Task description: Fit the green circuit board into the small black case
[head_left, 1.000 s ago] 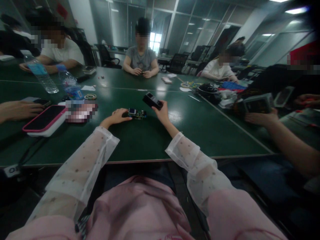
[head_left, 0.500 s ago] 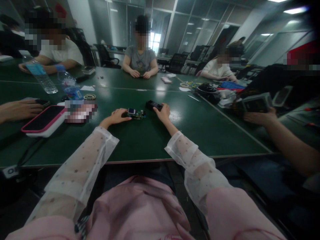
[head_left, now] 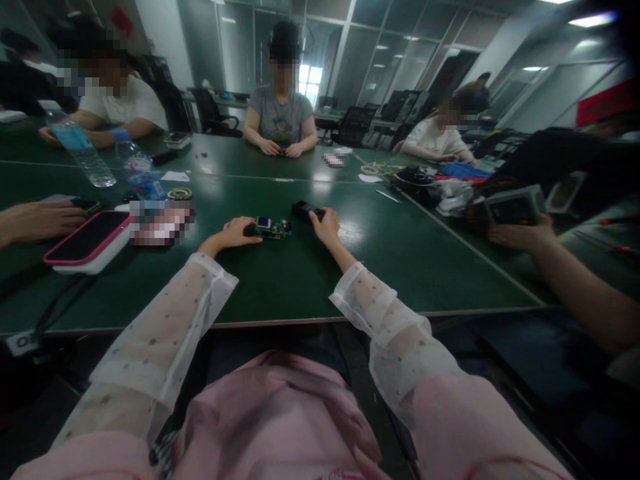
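1. Near the centre of my head view, the circuit board lies on the green table, its left end in my left hand's grasp.
2. Toward its two o'clock, my right hand grips a black case.
3. At nine o'clock, a pink-rimmed phone rests.

Green table, circuit board, black case, pink-rimmed phone

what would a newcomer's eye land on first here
Probably the two bare hands at the centre of the green table: the left hand at a small circuit board, the right hand on a black case just beside it. Next, likely the pink-rimmed phone lying toward the left side.
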Motion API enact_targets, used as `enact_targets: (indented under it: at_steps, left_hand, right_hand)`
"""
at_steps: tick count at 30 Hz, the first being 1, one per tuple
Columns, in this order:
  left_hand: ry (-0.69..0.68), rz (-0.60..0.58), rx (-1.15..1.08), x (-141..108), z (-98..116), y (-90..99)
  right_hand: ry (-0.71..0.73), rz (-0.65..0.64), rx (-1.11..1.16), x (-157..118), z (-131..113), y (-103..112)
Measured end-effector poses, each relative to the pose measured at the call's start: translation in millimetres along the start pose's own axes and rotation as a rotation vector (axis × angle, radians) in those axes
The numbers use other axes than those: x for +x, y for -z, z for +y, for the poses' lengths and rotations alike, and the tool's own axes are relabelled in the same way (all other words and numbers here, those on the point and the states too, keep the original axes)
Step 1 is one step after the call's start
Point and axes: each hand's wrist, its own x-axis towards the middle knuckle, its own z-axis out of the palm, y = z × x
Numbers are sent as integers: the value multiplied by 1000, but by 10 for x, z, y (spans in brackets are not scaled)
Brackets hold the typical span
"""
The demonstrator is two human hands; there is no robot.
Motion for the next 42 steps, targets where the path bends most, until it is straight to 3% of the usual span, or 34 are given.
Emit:
enact_targets:
  at_steps: [6,12,20,27,33,38,42]
  left_hand:
    - [52,-31,19,-10,49,18]
    - [21,179,-60,23,-109,-50]
    - [69,290,-132,24,-82,-62]
    - [-15,161,-84,26,-77,-34]
    - [-41,151,-30,26,-84,-29]
    - [6,131,35,-22,41,3]
    - [65,202,91,-44,182,-25]
  right_hand:
    - [-8,-8,4,-6,-20,17]
    - [-11,-17,-2,-5,-23,19]
    - [0,-7,5,-4,-16,14]
    - [11,4,26,-6,-4,-1]
    - [-2,-8,2,7,-1,0]
    - [6,-2,11,8,6,-4]
    - [8,1,5,10,10,-4]
